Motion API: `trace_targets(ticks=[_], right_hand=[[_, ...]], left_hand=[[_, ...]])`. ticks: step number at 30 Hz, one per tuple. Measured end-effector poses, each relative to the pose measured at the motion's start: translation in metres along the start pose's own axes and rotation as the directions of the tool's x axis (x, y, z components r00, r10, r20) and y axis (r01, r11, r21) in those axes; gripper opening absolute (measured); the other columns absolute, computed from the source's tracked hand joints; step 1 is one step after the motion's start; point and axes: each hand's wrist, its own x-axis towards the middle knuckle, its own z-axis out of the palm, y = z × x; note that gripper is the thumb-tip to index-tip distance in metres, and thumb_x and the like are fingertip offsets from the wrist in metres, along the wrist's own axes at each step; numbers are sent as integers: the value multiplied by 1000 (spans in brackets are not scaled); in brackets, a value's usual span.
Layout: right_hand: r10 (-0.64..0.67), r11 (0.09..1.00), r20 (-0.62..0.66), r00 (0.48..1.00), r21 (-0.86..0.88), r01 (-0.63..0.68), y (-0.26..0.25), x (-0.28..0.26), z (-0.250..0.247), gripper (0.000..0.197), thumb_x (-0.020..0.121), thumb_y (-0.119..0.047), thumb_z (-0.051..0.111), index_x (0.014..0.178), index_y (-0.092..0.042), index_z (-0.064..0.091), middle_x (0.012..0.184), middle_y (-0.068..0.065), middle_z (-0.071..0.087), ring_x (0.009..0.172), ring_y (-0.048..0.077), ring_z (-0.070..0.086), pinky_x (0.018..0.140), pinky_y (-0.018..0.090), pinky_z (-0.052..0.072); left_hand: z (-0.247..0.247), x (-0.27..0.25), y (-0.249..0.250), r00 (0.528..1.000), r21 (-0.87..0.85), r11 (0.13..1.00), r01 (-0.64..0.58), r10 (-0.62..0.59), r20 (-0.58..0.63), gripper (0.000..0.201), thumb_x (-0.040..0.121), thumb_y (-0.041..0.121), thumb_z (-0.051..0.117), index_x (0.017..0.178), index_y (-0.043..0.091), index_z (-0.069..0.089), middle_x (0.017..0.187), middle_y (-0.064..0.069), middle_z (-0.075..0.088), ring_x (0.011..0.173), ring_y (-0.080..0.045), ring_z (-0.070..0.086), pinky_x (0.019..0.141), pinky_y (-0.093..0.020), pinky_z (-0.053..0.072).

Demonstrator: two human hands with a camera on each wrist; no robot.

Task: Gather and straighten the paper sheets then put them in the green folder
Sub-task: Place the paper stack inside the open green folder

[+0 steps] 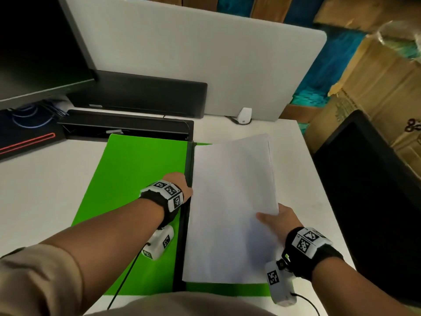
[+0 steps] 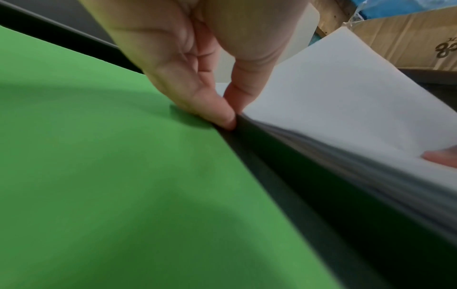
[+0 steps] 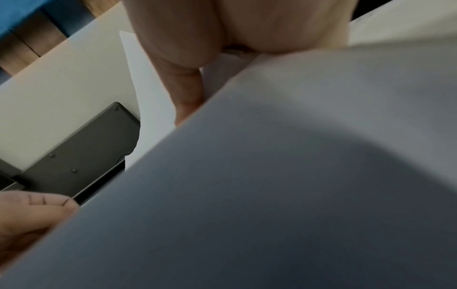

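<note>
The green folder (image 1: 136, 179) lies open on the white desk (image 1: 41, 190), its black spine (image 1: 185, 236) running down the middle. A stack of white paper sheets (image 1: 230, 201) sits over the folder's right half, its right side lifted. My right hand (image 1: 280, 221) grips the stack's lower right edge, thumb on top. My left hand (image 1: 180, 183) is at the spine. In the left wrist view its fingertips (image 2: 222, 117) press where the green folder (image 2: 99, 176) meets the paper sheets (image 2: 346, 97). The right wrist view is mostly filled by the paper sheets (image 3: 296, 176).
A monitor (image 1: 41, 42) stands at the back left, with black devices (image 1: 136, 94) and a black tray (image 1: 125, 126) just behind the folder. A white divider panel (image 1: 205, 53) backs the desk. Cardboard boxes (image 1: 376, 87) and a black panel (image 1: 369, 190) stand off the desk's right edge.
</note>
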Motion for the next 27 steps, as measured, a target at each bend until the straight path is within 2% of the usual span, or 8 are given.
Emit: trace_targets(ticks=[4,9,11,15,19,22,24,27], right_hand=[[-17,997,16,1000,-78,18,-2,4,2,20,77,-10,72,94,-8,62,75,4,64,67,20,61,57,26,47],[-30,986,20,999,-160,33,-10,10,8,31,76,-12,74,104,-3,64,92,13,64,87,29,62,83,37,51],[-25,982,21,999,-189,29,-10,11,9,36,76,-12,74,108,0,64,93,14,64,87,27,61,83,35,51],[-21,979,4,1000,-204,21,-11,9,11,37,75,-13,75,108,0,64,106,22,67,88,29,62,82,36,50],[-48,963,-22,999,-265,40,-12,7,13,46,75,-17,76,115,-2,59,114,19,65,104,33,61,86,35,47],[-38,939,-59,998,-343,15,-15,7,10,63,70,-25,79,121,-5,49,118,16,62,106,32,59,87,34,46],[-27,892,-91,995,-451,-17,-21,3,7,81,66,-31,81,131,-7,38,123,16,57,110,33,55,90,35,46],[-121,677,-70,990,-735,31,-36,-11,8,99,64,-49,77,141,-18,24,136,11,40,123,34,41,99,44,42]], left_hand=[[0,-4,0,1000,10,1000,11,-11,-8,21,84,29,54,90,11,63,86,-4,54,77,-21,50,63,-26,40],[-4,-8,-3,1000,-7,1000,8,-8,-21,15,84,25,53,85,14,62,84,-4,55,76,-22,50,66,-25,40],[-5,-10,-4,1000,-43,999,18,-19,-20,21,85,25,51,91,10,66,84,-4,56,76,-22,52,63,-25,40],[-4,-16,-3,1000,-93,996,12,-13,-5,18,80,34,58,82,17,56,71,1,52,74,-21,52,56,-24,39],[0,-22,-2,1000,-70,997,-11,9,-20,24,77,30,63,94,16,55,87,0,53,80,-19,50,62,-23,41],[1,-23,-2,1000,-65,998,-14,13,-17,19,78,29,63,86,17,51,92,-2,56,82,-20,53,66,-23,41],[0,-23,-5,1000,-55,998,-12,12,14,31,79,36,62,101,15,55,105,-5,61,95,-23,58,71,-24,43],[-8,-24,-19,1000,-82,996,30,-30,5,48,81,46,58,118,14,54,123,-6,60,110,-25,57,86,-29,45]])
